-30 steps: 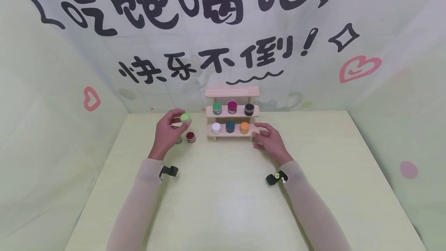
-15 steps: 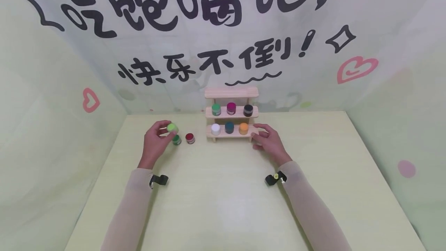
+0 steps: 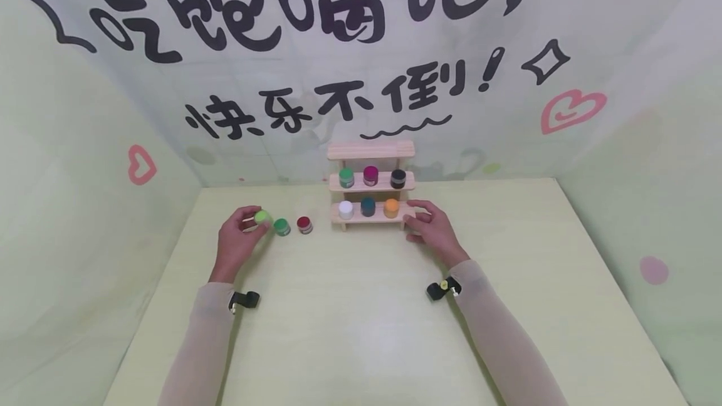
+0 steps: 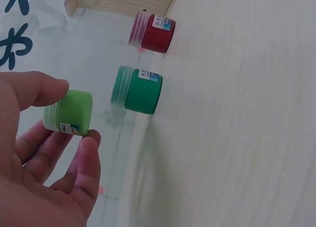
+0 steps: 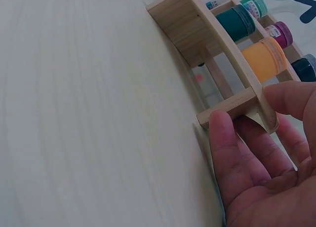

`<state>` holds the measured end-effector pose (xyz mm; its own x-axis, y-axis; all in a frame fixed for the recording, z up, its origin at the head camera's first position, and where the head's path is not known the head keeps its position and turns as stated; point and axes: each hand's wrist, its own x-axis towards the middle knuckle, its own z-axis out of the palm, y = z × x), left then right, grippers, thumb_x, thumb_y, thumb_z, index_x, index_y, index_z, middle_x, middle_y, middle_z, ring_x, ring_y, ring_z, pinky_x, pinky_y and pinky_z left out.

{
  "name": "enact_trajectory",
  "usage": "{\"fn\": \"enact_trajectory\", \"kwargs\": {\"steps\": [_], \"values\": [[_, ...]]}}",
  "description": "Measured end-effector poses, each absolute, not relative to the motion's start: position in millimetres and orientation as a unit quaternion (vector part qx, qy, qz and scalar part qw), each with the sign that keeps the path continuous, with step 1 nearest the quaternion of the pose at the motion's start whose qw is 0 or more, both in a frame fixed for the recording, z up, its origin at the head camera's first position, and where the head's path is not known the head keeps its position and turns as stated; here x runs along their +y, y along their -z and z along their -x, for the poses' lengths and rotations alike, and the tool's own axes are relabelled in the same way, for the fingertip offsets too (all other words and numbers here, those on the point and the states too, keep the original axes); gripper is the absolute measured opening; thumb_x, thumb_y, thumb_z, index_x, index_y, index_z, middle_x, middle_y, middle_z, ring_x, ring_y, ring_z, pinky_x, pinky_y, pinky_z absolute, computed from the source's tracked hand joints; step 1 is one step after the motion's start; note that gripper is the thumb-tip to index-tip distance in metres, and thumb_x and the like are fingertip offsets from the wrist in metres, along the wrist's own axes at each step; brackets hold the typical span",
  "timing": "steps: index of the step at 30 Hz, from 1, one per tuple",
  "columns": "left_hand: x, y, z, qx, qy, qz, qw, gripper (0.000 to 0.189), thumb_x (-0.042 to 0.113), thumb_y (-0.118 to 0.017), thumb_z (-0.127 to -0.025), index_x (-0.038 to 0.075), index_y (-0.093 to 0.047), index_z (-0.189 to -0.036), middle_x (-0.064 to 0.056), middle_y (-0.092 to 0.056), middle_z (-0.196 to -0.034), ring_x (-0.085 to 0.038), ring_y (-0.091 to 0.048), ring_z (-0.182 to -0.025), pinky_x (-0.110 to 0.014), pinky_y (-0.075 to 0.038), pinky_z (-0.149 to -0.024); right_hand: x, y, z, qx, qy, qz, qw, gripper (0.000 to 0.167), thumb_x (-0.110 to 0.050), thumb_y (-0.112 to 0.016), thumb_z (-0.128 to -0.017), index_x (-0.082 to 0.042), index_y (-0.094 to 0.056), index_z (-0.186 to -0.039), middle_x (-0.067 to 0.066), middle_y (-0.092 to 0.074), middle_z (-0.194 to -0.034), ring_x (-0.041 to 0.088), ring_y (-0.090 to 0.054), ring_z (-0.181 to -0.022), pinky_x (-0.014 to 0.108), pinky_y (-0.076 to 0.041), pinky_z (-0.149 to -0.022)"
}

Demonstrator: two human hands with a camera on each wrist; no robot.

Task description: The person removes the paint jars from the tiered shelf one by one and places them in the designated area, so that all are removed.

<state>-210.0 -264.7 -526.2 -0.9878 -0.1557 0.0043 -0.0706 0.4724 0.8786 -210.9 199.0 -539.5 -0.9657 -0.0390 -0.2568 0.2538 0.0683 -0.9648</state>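
Observation:
My left hand [image 3: 238, 240] pinches a light green paint jar [image 4: 75, 112] between thumb and fingers, held above the table at the left. Right of it stand a green paint jar [image 4: 140, 90] and a dark red paint jar [image 4: 154, 32], side by side on the table. My right hand [image 3: 437, 230] grips the right end of the lowest shelf of a small wooden tiered rack [image 3: 372, 151], thumb on top and fingers at the leg and underside. On that shelf sit a white jar [image 3: 346, 210], a teal jar [image 3: 368, 207] and an orange jar [image 5: 264, 59].
The middle shelf carries a green jar [image 3: 346, 178], a magenta jar [image 3: 370, 175] and a black jar [image 3: 398, 178]; the top shelf is bare. Behind the rack hangs a white printed cloth [image 3: 282, 155] with black lettering, along the back edge of the pale table [image 3: 361, 318].
My left hand has carried the light green jar left and toward me, uncovering the green jar on the table. The right hand stays at the rack; the head view has shifted slightly.

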Motion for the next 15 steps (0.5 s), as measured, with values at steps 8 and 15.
{"fn": "enact_trajectory", "kwargs": {"steps": [8,15], "values": [[-274,532,208,-0.876,0.474,-0.087,0.027,0.051,0.031,-0.078,-0.096,0.014,-0.061,-0.142,-0.013,-0.065,-0.143,-0.032,-0.060,-0.133,-0.026,-0.051,-0.093,199,541,212,0.723,0.679,-0.070,0.108,0.052,-0.021,-0.075,-0.100,-0.019,-0.056,-0.149,0.021,-0.070,-0.132,0.018,-0.074,-0.101,0.036,-0.066,-0.083],[-281,537,205,-0.885,0.455,-0.101,0.020,0.054,0.030,-0.076,-0.098,0.012,-0.058,-0.146,-0.015,-0.063,-0.147,-0.036,-0.058,-0.137,-0.050,-0.048,-0.108,199,539,210,0.714,0.688,-0.067,0.110,0.052,-0.021,-0.074,-0.101,-0.019,-0.056,-0.149,0.022,-0.070,-0.133,0.018,-0.074,-0.100,0.037,-0.066,-0.084]]}}
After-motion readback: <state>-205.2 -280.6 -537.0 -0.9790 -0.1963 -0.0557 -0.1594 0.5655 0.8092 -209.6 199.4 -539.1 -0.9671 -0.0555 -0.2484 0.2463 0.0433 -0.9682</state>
